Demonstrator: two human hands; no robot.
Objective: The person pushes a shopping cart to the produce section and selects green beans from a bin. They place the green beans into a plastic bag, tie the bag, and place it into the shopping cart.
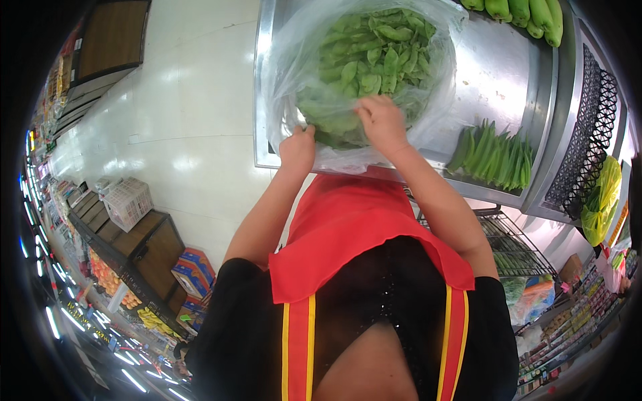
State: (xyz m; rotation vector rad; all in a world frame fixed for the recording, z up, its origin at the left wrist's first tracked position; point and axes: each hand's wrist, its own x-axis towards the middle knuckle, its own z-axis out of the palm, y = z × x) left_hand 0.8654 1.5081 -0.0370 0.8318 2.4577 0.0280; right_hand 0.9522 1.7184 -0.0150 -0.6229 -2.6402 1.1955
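Observation:
A large clear plastic bag (291,55) full of flat green bean pods (386,60) rests open on a stainless steel counter (494,75) in front of me. My left hand (297,150) pinches the near left edge of the bag, low beside the pods. Over the near part of the heap, my right hand (382,125) grips a fold of the bag's film between bent fingers. Thin film covers the nearer pods, while those further back lie uncovered. Some fingertips of the right hand are slightly blurred.
A row of okra (494,155) lies near the counter's front edge at right, with long green gourds or peppers (531,17) at the back. Further right are a black mesh rack (582,135) and a yellow bag of greens (602,200). A white crate (128,203) sits on a stand at left.

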